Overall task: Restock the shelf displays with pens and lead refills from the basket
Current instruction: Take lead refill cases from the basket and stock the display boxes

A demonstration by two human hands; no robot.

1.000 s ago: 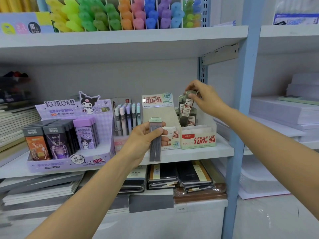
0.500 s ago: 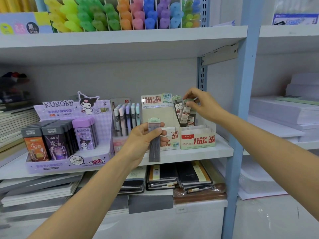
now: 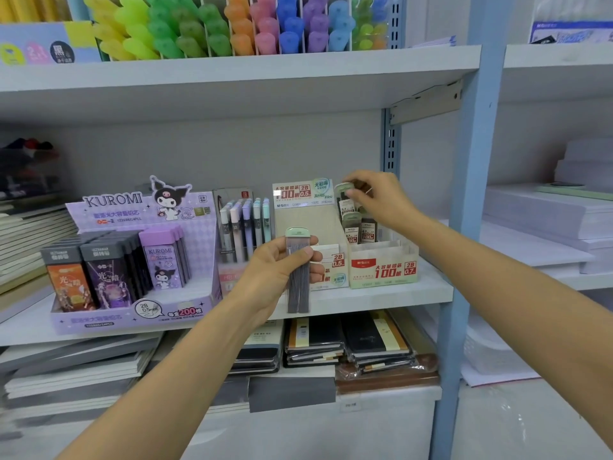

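My left hand (image 3: pixel 275 277) grips a clear lead refill case with a pale green cap (image 3: pixel 298 270), held upright in front of the middle shelf. My right hand (image 3: pixel 374 197) pinches the green top of another lead case (image 3: pixel 345 197) standing in the red-and-white 0.7 display box (image 3: pixel 384 263). More lead cases (image 3: pixel 360 229) stand in that box. To its left is the 0.5 display box (image 3: pixel 308 214), which looks mostly empty behind my left hand. The basket is out of view.
A purple Kuromi lead display (image 3: pixel 132 260) stands at the left of the shelf, with a rack of pastel pens (image 3: pixel 245 227) beside it. Coloured highlighters (image 3: pixel 232 24) fill the shelf above. Notebooks (image 3: pixel 348 343) are stacked below. A blue upright post (image 3: pixel 464 227) borders the right.
My right hand has lowered the lead case it held above the 0.7 box down among the other cases. My left hand has stayed put with its case.
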